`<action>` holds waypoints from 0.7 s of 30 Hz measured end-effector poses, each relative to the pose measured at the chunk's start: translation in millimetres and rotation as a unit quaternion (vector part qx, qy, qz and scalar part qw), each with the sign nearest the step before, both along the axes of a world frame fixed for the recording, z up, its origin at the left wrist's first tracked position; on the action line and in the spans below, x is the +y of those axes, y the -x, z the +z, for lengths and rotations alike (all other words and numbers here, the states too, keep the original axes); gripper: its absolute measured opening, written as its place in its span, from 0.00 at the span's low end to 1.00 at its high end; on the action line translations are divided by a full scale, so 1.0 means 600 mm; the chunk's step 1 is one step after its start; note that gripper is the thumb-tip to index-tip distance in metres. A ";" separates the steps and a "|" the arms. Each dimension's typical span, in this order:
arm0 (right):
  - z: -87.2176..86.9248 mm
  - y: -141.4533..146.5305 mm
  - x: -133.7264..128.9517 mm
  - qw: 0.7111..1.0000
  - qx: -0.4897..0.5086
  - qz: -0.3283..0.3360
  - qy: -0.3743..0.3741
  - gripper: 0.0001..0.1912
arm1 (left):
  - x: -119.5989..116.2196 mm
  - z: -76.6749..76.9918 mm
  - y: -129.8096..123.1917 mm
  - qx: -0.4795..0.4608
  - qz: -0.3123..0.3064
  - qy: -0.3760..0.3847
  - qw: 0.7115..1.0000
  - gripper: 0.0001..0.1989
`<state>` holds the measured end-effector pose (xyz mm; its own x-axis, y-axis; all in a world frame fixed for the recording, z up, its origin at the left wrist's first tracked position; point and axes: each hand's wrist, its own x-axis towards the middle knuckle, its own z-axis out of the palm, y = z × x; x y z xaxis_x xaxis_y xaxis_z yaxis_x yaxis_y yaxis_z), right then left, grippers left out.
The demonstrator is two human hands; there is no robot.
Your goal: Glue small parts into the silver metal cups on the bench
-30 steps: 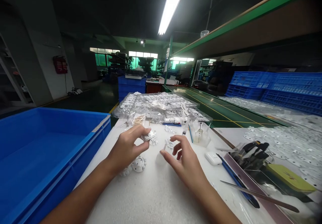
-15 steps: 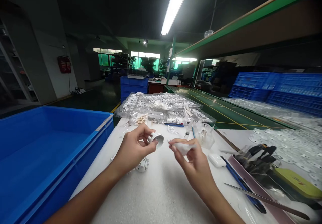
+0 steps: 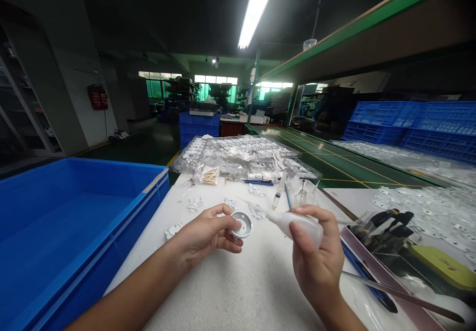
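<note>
My left hand grips a small round white plastic cup by its rim, thumb at the inner face, hollow side turned towards me. In my right hand is a white squeeze bottle, lying nearly level. Its thin clear nozzle points left, above and behind the cup; I cannot tell whether it touches anything. Beyond the hands lie small heaps of tiny white parts. Another round white part rests on the white table top, partly hidden by my left forearm.
A big blue bin stands at the left. Cotton swabs, a syringe and clear trays of white parts are at the back. On the right are a pink tool box, tweezers and a yellow-green lid.
My left hand has moved right and lower, and the cup's hollow side now faces me more. My right hand has shifted right, and its bottle now lies lengthwise, nozzle to the left.
</note>
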<state>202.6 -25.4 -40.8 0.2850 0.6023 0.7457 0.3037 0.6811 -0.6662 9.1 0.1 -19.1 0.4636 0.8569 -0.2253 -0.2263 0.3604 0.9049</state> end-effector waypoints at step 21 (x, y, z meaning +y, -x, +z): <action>-0.011 -0.001 0.007 0.998 0.004 -0.005 0.055 0.09 | 0.000 0.000 0.002 -0.020 -0.028 0.011 0.999 0.14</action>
